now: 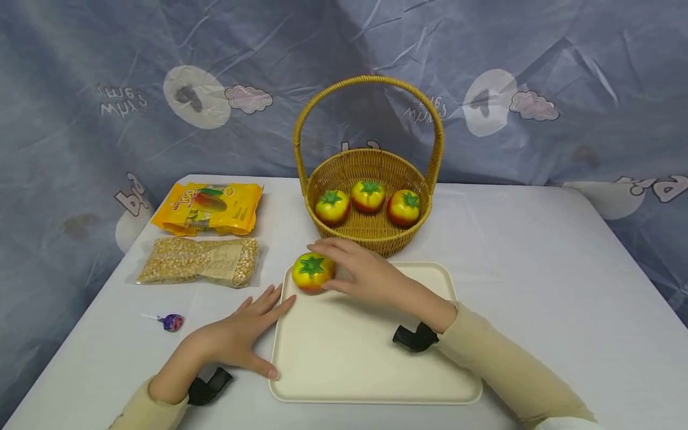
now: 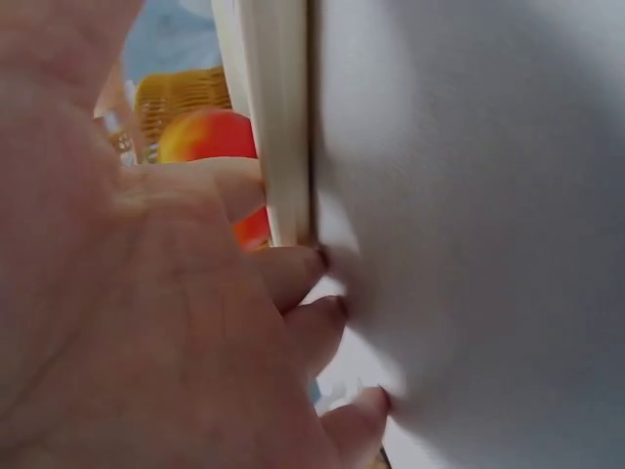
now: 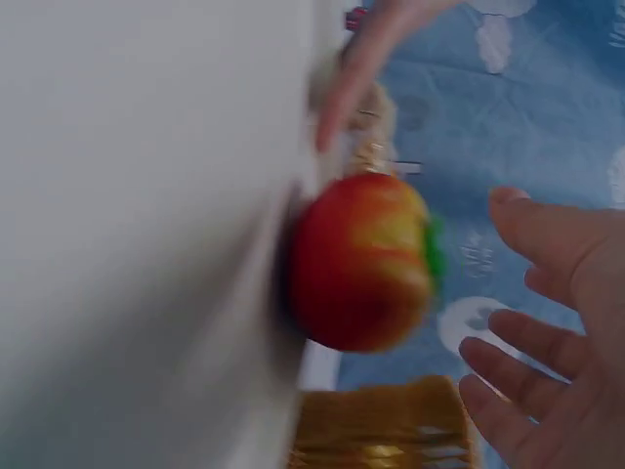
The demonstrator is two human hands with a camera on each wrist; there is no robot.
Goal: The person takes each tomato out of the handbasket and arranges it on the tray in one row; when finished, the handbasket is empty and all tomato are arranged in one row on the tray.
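Note:
A red and yellow toy tomato (image 1: 310,274) with a green leafy top sits in the far left corner of the cream tray (image 1: 371,358). Just to its right is my right hand (image 1: 361,270), fingers spread and a gap showing between them and the tomato (image 3: 361,264) in the right wrist view. My left hand (image 1: 236,334) lies at the tray's left edge, fingers spread, with thumb and index finger touching the rim (image 2: 278,127). Beyond the tray stands a wicker basket (image 1: 371,239) with a tall arched handle, holding three similar tomatoes (image 1: 368,196).
Left of the tray lie a yellow mango candy bag (image 1: 209,209), a clear bag of corn kernels (image 1: 196,261) and a purple-wrapped lollipop (image 1: 172,322). A white cloth covers the table (image 1: 537,286). A blue-grey printed curtain (image 1: 344,36) hangs behind.

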